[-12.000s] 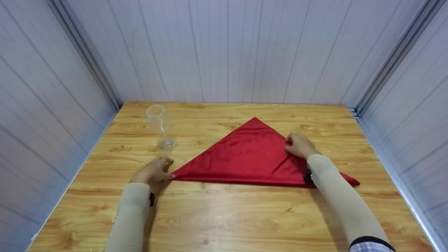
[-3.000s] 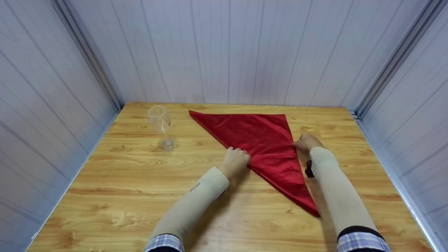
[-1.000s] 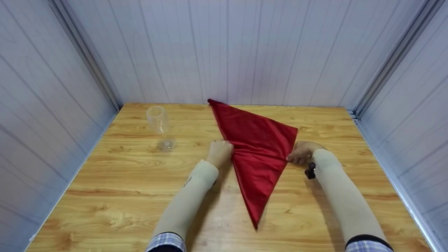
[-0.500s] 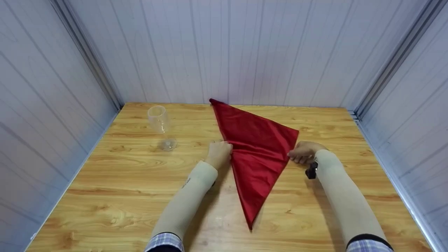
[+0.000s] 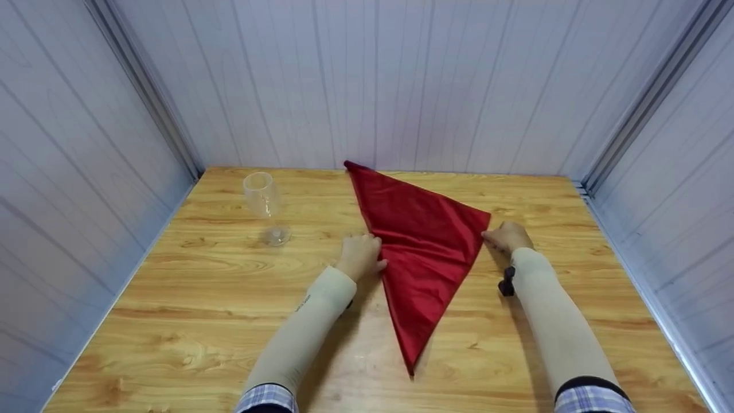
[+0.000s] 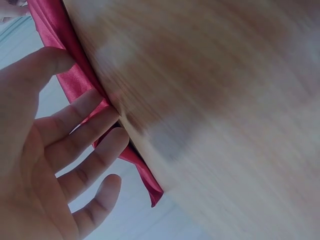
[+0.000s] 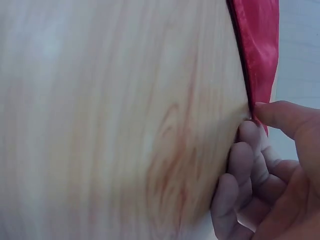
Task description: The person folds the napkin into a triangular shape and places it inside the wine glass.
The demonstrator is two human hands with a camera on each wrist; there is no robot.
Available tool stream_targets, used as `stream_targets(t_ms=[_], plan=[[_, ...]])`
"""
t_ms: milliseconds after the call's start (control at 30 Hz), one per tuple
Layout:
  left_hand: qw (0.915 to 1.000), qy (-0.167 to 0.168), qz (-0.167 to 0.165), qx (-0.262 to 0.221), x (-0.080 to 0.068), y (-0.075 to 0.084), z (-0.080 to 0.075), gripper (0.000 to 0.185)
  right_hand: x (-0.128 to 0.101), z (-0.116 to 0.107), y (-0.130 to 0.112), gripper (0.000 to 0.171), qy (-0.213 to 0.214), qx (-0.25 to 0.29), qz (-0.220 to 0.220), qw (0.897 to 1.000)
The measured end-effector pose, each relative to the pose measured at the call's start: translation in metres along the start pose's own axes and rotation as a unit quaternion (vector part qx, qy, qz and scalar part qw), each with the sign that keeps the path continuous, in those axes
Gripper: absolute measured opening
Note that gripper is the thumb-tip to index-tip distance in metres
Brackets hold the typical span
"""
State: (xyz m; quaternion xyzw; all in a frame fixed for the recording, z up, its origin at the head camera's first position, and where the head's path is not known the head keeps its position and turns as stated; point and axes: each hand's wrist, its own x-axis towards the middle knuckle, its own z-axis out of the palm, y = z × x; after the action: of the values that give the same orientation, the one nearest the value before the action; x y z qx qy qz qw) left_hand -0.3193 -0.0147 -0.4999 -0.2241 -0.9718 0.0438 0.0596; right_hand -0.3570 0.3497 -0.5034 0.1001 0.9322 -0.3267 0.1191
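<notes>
A red satin napkin (image 5: 424,246), folded into a triangle, lies on the wooden table with its long folded edge on the left and one corner pointing at the person. My left hand (image 5: 359,256) is at the middle of that long edge. In the left wrist view its fingers are loosely extended, fingertips at the fold, thumb (image 6: 57,61) spread apart over the cloth. On the opposite side my right hand (image 5: 509,236) pinches the napkin's edge just below the right corner. The right wrist view shows that edge between thumb (image 7: 280,116) and forefinger.
A clear stemmed glass (image 5: 262,198) stands upright at the back left of the table (image 5: 189,321). Pale panel walls close in the back and both sides. The napkin's far corner reaches the table's back edge.
The napkin has turned, its long edge swinging from the front to the left side. Over the last half second my right hand slides up the edge and my left thumb moves away from the fold.
</notes>
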Motion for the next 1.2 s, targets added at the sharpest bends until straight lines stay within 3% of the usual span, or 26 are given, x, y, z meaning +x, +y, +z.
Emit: stream_targets(t_ms=[333, 767, 1200], plan=[[1.0000, 0.001, -0.005, -0.007, 0.001, 0.003, 0.000, 0.041, 0.001, -0.001, -0.001, 0.031, -0.024, 0.105, 0.036, 0.994], [0.9999, 0.001, -0.013, 0.000, 0.000, 0.004, -0.003, 0.041, 0.001, 0.003, -0.006, 0.036, -0.002, -0.008, 0.029, 1.000], [0.9997, -0.011, -0.022, 0.002, 0.002, 0.005, -0.001, 0.040, -0.006, -0.006, -0.001, 0.036, -0.028, -0.065, 0.013, 0.997]])
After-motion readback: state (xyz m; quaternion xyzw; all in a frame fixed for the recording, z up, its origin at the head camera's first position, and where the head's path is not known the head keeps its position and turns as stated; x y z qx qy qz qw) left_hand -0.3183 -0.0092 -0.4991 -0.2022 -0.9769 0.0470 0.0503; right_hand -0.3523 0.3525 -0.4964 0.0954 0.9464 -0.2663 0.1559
